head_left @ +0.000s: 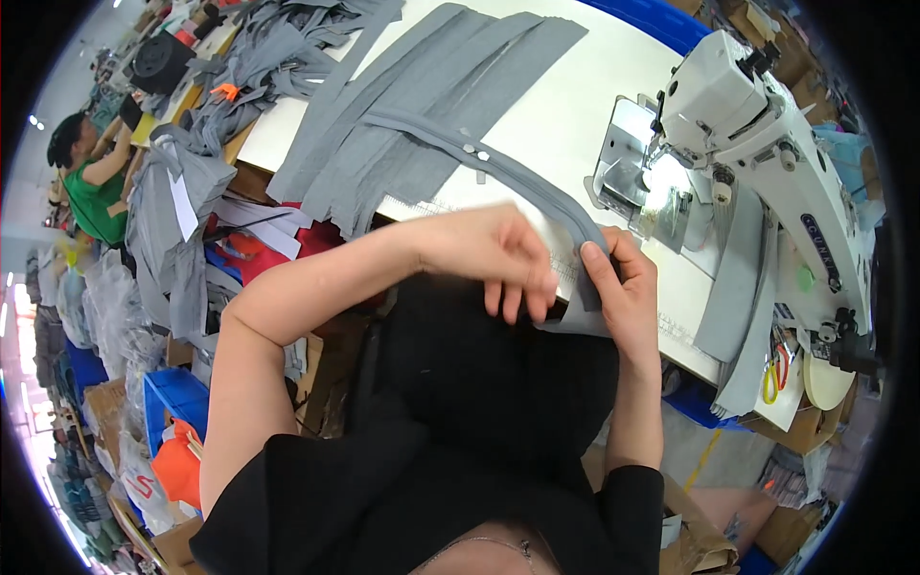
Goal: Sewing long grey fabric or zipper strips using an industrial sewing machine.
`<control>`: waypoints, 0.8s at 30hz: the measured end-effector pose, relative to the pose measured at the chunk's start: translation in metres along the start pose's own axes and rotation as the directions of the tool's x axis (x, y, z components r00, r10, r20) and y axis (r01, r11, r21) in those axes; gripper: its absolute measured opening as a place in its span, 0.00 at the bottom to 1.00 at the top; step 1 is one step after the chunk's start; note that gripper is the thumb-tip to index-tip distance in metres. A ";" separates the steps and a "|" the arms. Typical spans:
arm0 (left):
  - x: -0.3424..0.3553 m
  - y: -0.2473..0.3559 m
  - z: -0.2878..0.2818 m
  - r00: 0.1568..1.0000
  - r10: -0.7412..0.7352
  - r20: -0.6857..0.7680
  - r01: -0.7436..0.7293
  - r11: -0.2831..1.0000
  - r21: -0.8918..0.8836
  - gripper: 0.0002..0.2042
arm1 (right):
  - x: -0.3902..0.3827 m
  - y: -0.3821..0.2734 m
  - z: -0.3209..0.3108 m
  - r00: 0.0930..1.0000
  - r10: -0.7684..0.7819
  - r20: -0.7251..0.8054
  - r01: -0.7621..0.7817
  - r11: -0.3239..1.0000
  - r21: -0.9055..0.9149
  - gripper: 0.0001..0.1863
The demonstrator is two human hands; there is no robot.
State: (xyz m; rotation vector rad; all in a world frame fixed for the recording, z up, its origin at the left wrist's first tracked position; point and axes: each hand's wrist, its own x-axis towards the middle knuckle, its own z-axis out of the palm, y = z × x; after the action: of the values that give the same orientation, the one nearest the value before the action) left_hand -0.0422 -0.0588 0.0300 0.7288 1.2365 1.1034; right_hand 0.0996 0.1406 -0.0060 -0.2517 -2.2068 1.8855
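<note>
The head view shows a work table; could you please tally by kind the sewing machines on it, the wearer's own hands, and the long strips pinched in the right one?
White sewing machine: 1
Hands, being the left hand and right hand: 2
Long gray strip: 1
Total: 4

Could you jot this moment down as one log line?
left hand: curled, hold unclear | right hand: pinching grey strip | sewing machine: right of strip | grey panels: on table
</note>
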 end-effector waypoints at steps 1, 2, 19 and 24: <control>-0.004 0.015 -0.005 0.987 0.015 -0.162 0.007 0.991 0.134 0.12 | -0.001 0.000 -0.002 1.000 0.009 -0.006 -0.009 1.000 0.002 0.11; -0.002 0.020 -0.010 0.938 0.248 -0.243 -0.137 0.907 0.397 0.11 | -0.001 0.001 -0.006 0.999 -0.028 0.033 0.030 0.998 -0.049 0.11; 0.045 -0.001 0.000 0.616 0.787 -0.026 -0.143 0.144 0.979 0.17 | 0.020 0.008 -0.039 0.974 -0.100 0.202 0.130 0.981 -0.144 0.15; 0.049 -0.007 0.001 0.579 0.734 -0.355 -0.253 0.575 0.778 0.09 | 0.022 0.022 -0.043 0.978 -0.135 0.157 0.126 0.990 0.065 0.25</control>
State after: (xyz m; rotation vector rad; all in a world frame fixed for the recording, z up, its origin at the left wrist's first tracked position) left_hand -0.0409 -0.0152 0.0061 1.4203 2.1856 1.5115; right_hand 0.0907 0.1908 -0.0201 0.0569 -2.2070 1.9524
